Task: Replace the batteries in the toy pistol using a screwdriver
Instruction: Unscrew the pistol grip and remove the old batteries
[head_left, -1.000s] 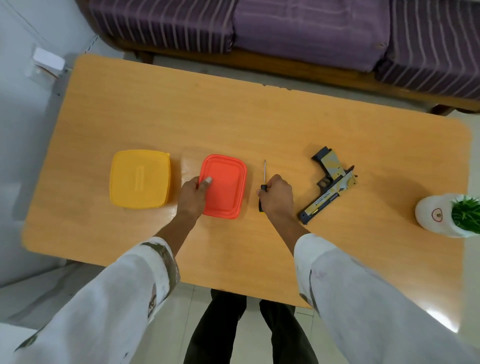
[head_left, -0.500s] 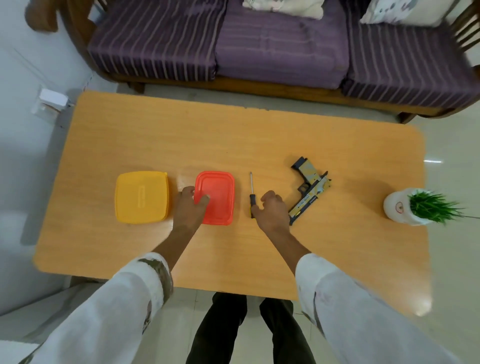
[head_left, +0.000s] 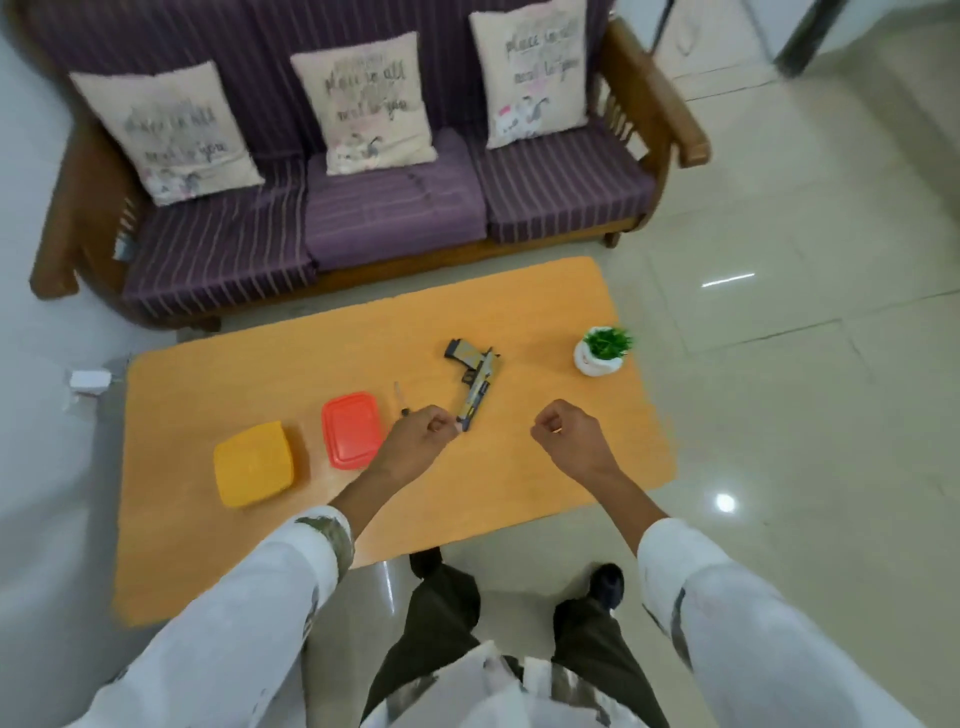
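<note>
— Two hands over the desk (head_left: 218, 545); what are they doing?
— Both are raised above it and hold nothing. The left hand (head_left: 418, 435) has its fingers (head_left: 439, 423) curled into a loose fist, and so does the right hand (head_left: 569, 435).

— Where is the toy pistol (head_left: 475, 382)?
— Flat on the orange desk, grip toward the sofa (head_left: 363, 208), muzzle end toward the person. The left hand's knuckles appear just beside that muzzle end, but I cannot tell whether they touch it. The right hand is well apart from the toy pistol, on its right.

— And the screwdriver (head_left: 400, 399)?
— Just left of the toy pistol, lying on the desk; its handle end is partly hidden behind the left hand.

— Anything else near the toy pistol?
— A red lid (head_left: 350, 430) lies left of the screwdriver, and a yellow container (head_left: 253, 463) further left still. A small potted plant (head_left: 602, 351) in a white pot stands to the right of the toy pistol, near the desk's edge.

— And beyond?
— Past the toy pistol, the purple striped sofa carries three printed cushions (head_left: 366, 101).
</note>
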